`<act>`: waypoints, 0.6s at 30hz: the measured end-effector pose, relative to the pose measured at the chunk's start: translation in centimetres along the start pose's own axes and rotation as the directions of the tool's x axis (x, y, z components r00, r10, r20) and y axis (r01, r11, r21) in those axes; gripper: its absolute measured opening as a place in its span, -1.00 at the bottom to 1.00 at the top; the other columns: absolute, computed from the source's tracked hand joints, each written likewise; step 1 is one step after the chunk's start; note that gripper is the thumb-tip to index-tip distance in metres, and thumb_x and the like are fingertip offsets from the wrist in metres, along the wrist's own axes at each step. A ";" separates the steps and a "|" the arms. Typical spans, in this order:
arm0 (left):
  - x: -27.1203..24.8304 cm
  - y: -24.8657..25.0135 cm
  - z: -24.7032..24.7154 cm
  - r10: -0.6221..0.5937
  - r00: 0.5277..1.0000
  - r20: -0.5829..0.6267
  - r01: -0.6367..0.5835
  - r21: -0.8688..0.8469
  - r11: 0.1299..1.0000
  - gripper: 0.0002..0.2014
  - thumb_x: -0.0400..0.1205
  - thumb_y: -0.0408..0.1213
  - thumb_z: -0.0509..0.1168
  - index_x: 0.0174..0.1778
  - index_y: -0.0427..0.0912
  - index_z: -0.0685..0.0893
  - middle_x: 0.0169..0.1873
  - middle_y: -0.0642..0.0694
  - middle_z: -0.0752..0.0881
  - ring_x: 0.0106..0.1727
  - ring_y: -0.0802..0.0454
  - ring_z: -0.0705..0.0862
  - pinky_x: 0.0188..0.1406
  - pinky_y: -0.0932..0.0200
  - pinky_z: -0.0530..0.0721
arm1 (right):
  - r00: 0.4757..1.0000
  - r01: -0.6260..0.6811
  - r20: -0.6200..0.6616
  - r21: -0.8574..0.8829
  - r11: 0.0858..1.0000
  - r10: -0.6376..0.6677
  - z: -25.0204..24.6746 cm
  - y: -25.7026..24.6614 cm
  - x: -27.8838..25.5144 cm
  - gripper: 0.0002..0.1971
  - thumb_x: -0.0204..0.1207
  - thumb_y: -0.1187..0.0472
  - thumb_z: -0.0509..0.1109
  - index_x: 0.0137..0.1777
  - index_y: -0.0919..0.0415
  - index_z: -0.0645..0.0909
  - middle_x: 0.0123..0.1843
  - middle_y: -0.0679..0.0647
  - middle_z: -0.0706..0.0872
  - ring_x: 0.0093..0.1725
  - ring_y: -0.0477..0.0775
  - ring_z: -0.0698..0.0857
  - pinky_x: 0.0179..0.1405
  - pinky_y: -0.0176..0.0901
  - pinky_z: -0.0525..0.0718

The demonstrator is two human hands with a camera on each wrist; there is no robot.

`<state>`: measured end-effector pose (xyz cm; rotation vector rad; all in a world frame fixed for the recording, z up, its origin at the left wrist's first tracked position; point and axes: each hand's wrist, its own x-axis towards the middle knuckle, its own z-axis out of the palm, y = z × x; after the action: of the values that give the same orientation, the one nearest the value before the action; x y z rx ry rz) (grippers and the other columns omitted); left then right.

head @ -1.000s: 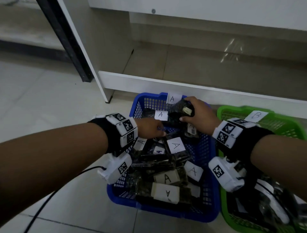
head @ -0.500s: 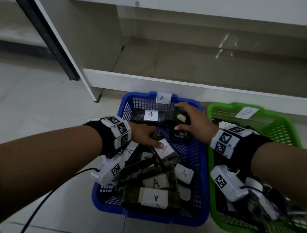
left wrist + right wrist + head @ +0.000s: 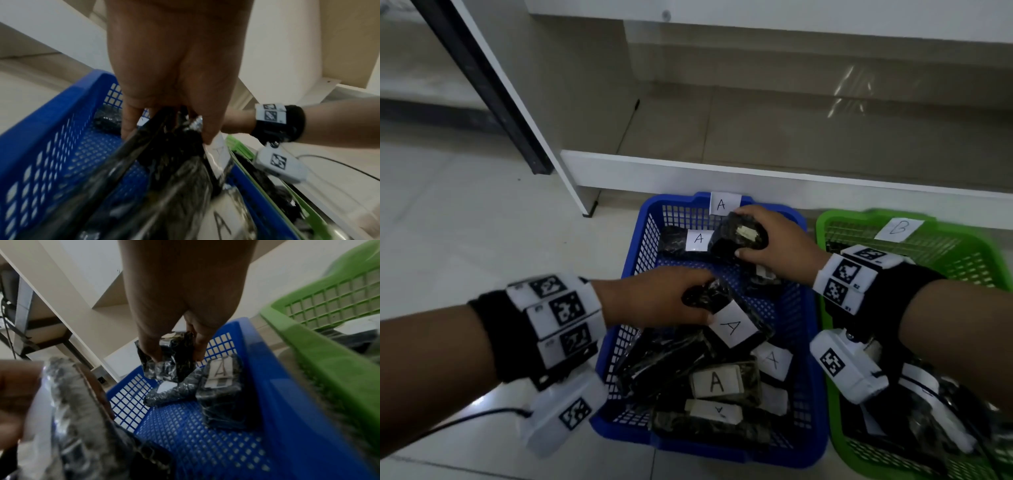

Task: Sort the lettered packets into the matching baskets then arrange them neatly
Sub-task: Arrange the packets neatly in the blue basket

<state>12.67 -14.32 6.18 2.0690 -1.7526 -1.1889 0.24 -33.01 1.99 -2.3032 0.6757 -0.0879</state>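
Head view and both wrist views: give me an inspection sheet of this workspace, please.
Surface: pale tiled floor.
Job's things: blue basket tagged A, holding dark A packets; green basket tagged B.
Clutter: nothing seen.
Hands: left hand grips an A-labelled packet; right hand grips another packet at the far end.
Cables: black cable from the left wrist camera.
Surroundings: white shelf unit.
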 end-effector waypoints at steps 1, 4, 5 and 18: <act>-0.6 0.0 0.5 0.023 0.999 -0.041 -0.022 0.023 0.999 -0.66 0.60 -0.05 0.34 0.27 0.03 0.50 0.10 0.16 0.60 0.04 0.26 0.55 -0.05 0.47 0.47 | 1.000 0.010 0.027 0.007 1.000 -0.011 0.1 -0.4 0.3 -0.33 0.39 0.13 0.55 0.47 -0.05 0.35 0.35 0.11 0.55 0.29 0.10 0.56 0.25 -0.13 0.56; -1.8 -0.3 1.7 0.069 0.991 -0.112 -0.067 0.024 0.997 -0.70 0.62 -0.12 0.33 0.23 0.10 0.43 0.02 0.20 0.48 0.02 0.30 0.48 -0.10 0.62 0.41 | 0.988 0.045 0.153 -0.094 0.995 -0.030 1.0 -1.0 0.6 -0.27 0.32 0.14 0.60 0.47 -0.03 0.37 0.36 0.09 0.54 0.32 0.11 0.53 0.30 -0.07 0.52; -2.0 -0.5 1.9 0.080 0.990 -0.116 -0.078 0.027 0.997 -0.71 0.61 -0.12 0.33 0.21 0.11 0.43 0.00 0.21 0.46 0.02 0.31 0.48 -0.09 0.65 0.40 | 0.982 0.058 0.184 -0.154 0.986 -0.029 1.3 -1.0 0.6 -0.25 0.30 0.13 0.62 0.47 -0.02 0.36 0.36 0.11 0.54 0.32 0.13 0.52 0.30 -0.08 0.49; -3.0 -2.2 1.1 0.110 0.994 0.020 -0.111 0.065 0.992 -0.68 0.59 -0.28 0.34 0.27 -0.04 0.53 0.04 0.13 0.50 0.03 0.27 0.46 -0.07 0.63 0.38 | 0.974 0.121 0.227 -0.612 0.781 0.027 2.1 -1.0 -0.4 -0.41 0.39 -0.30 0.35 0.37 -0.09 0.37 0.29 0.07 0.42 0.34 0.16 0.33 0.31 0.11 0.26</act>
<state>13.61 -10.59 5.48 1.9732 -1.9118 -1.1344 0.83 -30.92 1.18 -2.9062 0.5831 0.4385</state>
